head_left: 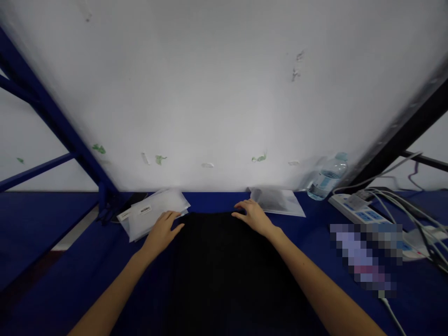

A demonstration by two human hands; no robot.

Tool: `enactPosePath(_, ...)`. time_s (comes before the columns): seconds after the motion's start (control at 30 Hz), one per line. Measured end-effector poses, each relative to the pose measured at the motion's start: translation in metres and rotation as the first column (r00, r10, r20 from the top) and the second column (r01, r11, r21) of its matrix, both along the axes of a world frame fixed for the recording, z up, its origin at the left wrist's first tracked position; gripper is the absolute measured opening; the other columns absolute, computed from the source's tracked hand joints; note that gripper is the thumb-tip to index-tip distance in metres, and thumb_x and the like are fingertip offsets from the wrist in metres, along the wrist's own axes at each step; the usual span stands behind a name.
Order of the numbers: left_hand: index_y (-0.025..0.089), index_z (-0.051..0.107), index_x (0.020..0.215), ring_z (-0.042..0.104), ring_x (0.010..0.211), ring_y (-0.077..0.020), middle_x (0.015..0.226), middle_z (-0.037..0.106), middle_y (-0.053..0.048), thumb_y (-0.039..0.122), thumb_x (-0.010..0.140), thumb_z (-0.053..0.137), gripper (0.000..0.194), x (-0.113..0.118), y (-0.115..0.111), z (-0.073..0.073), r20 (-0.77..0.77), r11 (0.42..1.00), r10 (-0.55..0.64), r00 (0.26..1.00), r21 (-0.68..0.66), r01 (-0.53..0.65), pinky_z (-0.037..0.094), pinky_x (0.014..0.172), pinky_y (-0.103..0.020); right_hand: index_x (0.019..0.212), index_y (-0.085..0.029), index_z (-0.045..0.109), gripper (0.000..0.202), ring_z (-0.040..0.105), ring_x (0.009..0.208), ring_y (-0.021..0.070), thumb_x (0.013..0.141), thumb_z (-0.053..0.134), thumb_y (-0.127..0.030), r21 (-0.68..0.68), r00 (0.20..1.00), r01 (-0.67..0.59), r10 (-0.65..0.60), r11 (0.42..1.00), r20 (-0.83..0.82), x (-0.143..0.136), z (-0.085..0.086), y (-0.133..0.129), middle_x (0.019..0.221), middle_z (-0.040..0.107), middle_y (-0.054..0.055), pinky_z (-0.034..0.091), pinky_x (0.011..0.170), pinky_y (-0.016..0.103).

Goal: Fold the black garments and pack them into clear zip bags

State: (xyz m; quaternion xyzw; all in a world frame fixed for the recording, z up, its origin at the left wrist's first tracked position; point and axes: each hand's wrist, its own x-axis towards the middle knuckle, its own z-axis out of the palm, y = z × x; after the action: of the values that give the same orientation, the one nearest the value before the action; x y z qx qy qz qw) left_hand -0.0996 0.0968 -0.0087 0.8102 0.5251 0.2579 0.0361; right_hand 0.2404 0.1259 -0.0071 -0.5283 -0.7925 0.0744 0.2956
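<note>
A flat black piece of fabric (210, 270) lies on the blue tabletop in front of me, its far edge running fairly straight between my hands. It is too dark to tell what kind of garment or cloth it is. My left hand (163, 234) is at its far left corner, thumb apart from the fingers, overlapping the edge of some frosted plastic bags (154, 217). At the far right corner rests my right hand (257, 217), fingers stretched out and thumb apart. Just behind it lies another translucent bag (283, 201) with something grey inside.
A water bottle (327, 179) stands by the white wall (224, 93) at the back right. Nearer on the right are a power strip (367, 217) with tangled cables and a pixelated object (362, 259) with a white cable. A blue metal frame (70, 130) rises at left.
</note>
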Motion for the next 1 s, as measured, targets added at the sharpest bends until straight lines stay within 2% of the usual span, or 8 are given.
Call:
enactPosePath(0.13, 0.020, 0.063, 0.086, 0.058, 0.081, -0.0232, 0.078, 0.063, -0.003, 0.025, 0.088, 0.053, 0.012, 0.002, 0.007, 0.003, -0.011, 0.999, -0.038, 0.999, -0.005, 0.038, 0.048, 0.078, -0.039, 0.081, -0.021, 0.066, 0.010, 0.060, 0.077, 0.0189, 0.087, 0.058, -0.024, 0.027, 0.999, -0.047, 0.048, 0.999, -0.024, -0.010, 0.007, -0.009, 0.076, 0.065, 0.002, 0.049, 0.075, 0.035)
enactPosePath(0.3, 0.021, 0.059, 0.094, 0.056, 0.098, -0.0225, 0.099, 0.062, -0.005, 0.024, 0.093, 0.048, 0.011, -0.002, -0.037, 0.001, 0.030, 0.995, -0.085, 0.996, 0.064, 0.083, 0.044, 0.090, -0.040, 0.096, -0.022, 0.061, 0.012, 0.057, 0.088, 0.0199, 0.093, 0.050, -0.022, 0.133, 0.994, -0.091, 0.097, 0.987, -0.040, 0.001, 0.016, -0.052, 0.091, 0.065, 0.004, 0.046, 0.085, 0.039)
enactPosePath(0.5, 0.024, 0.057, 0.100, 0.053, 0.116, -0.0224, 0.112, 0.064, -0.004, 0.026, 0.095, 0.049, 0.010, -0.007, -0.077, -0.021, 0.005, 0.979, -0.202, 0.979, -0.042, 0.202, 0.044, 0.098, -0.040, 0.098, -0.023, 0.064, 0.016, 0.057, 0.085, 0.0201, 0.093, 0.049, -0.021, 0.074, 0.988, -0.138, 0.133, 0.988, 0.078, 0.007, -0.003, -0.101, 0.090, 0.066, 0.004, 0.047, 0.077, 0.036)
enactPosePath(0.57, 0.023, 0.059, 0.103, 0.052, 0.119, -0.0234, 0.114, 0.065, -0.004, 0.029, 0.095, 0.049, 0.013, -0.007, -0.081, -0.022, -0.005, 0.981, -0.188, 0.982, -0.042, 0.187, 0.043, 0.101, -0.043, 0.095, -0.024, 0.065, 0.016, 0.059, 0.085, 0.0198, 0.093, 0.049, -0.024, 0.068, 0.995, -0.095, 0.093, 0.993, 0.028, 0.014, -0.005, -0.102, 0.089, 0.067, 0.004, 0.048, 0.079, 0.035)
enactPosePath(0.63, 0.023, 0.058, 0.112, 0.048, 0.125, -0.0240, 0.121, 0.063, -0.005, 0.031, 0.096, 0.048, 0.021, -0.005, -0.082, -0.018, -0.011, 0.987, -0.162, 0.987, -0.016, 0.162, 0.040, 0.106, -0.046, 0.092, -0.023, 0.066, 0.018, 0.061, 0.087, 0.0213, 0.093, 0.049, -0.028, 0.093, 0.998, 0.048, -0.044, 0.994, -0.036, 0.025, -0.003, -0.094, 0.089, 0.068, 0.005, 0.048, 0.082, 0.036)
enactPosePath(0.77, 0.028, 0.038, 0.142, 0.035, 0.138, -0.0221, 0.144, 0.048, -0.002, 0.028, 0.099, 0.040, 0.043, 0.005, -0.080, -0.010, -0.084, 0.978, -0.207, 0.975, -0.057, 0.203, 0.030, 0.113, -0.048, 0.083, -0.020, 0.069, 0.020, 0.065, 0.085, 0.0280, 0.085, 0.059, -0.037, 0.026, 0.951, 0.301, -0.298, 0.953, -0.083, 0.051, -0.002, -0.062, 0.083, 0.071, 0.009, 0.049, 0.079, 0.042)
enactPosePath(0.9, 0.034, 0.033, 0.145, 0.028, 0.141, -0.0225, 0.151, 0.038, 0.001, 0.026, 0.100, 0.036, 0.046, 0.011, -0.074, -0.018, -0.164, 0.948, -0.301, 0.940, -0.160, 0.275, 0.027, 0.113, -0.051, 0.075, -0.021, 0.070, 0.017, 0.067, 0.071, 0.0247, 0.079, 0.063, -0.037, -0.046, 0.954, 0.273, -0.276, 0.961, -0.116, 0.058, -0.004, -0.046, 0.072, 0.071, 0.005, 0.052, 0.069, 0.036)
enactPosePath(1.0, 0.033, 0.039, 0.142, 0.027, 0.141, -0.0232, 0.150, 0.039, 0.000, 0.025, 0.099, 0.037, 0.044, 0.007, -0.075, -0.023, -0.143, 0.946, -0.309, 0.940, -0.148, 0.289, 0.026, 0.113, -0.053, 0.088, -0.023, 0.069, 0.019, 0.068, 0.085, 0.0228, 0.086, 0.055, -0.036, -0.009, 0.950, 0.261, -0.259, 0.965, -0.178, 0.059, 0.000, -0.061, 0.088, 0.073, 0.004, 0.052, 0.080, 0.036)
